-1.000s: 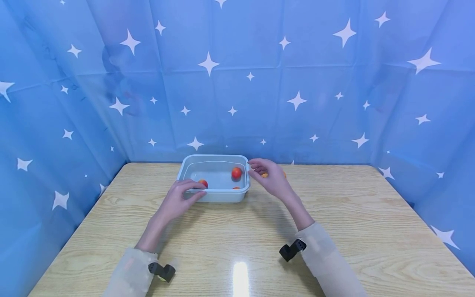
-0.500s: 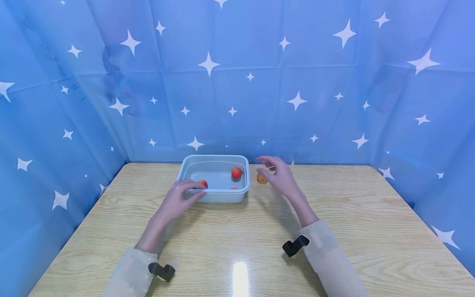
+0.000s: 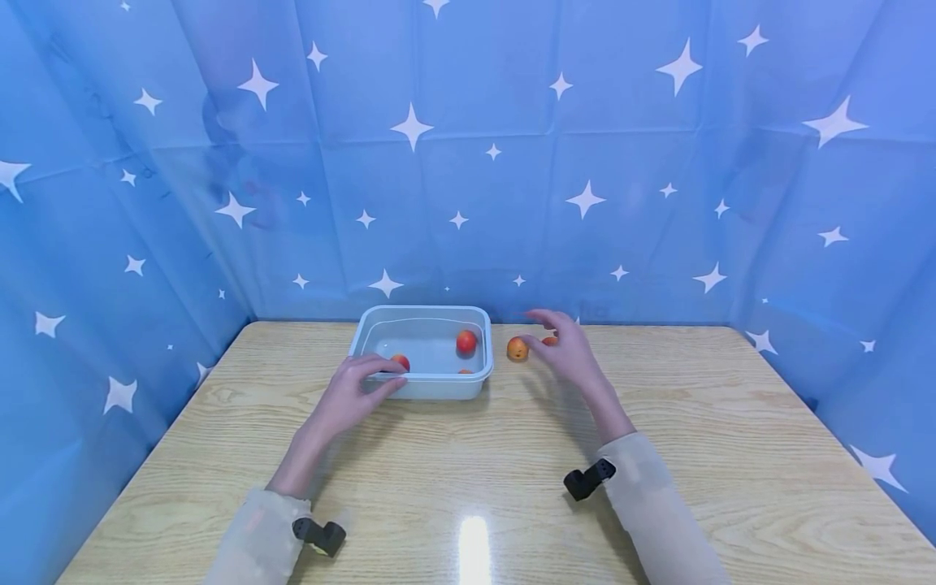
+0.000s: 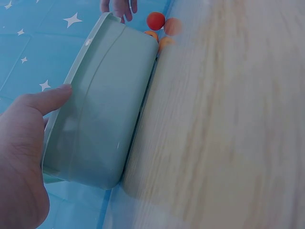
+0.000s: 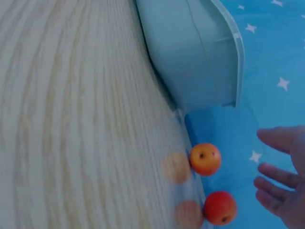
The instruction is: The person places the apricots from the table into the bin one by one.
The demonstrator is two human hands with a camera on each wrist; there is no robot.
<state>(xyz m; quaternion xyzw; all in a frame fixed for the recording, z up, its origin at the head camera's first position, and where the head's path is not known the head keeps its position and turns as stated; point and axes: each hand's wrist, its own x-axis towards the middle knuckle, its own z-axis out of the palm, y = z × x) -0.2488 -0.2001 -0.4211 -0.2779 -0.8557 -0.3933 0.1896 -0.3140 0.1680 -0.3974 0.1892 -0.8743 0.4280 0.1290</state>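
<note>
A pale blue plastic box stands near the back edge of the table. My left hand grips its front left rim; in the left wrist view the thumb lies over the box's edge. Inside are a red round fruit, an orange-red one partly behind my fingers, and a sliver of another. To the right of the box, an orange round fruit and a red one sit on the table. Just above them my right hand hovers with parted fingers, holding nothing.
The wood-grain table extends in front of the box and to both sides. A blue curtain with white stars hangs close behind the table's back edge and along both sides. Black wrist cameras sit on both sleeves.
My right hand has moved right, away from the box's right rim, uncovering the orange fruit and part of the red one. My left hand and the box have stayed put.
</note>
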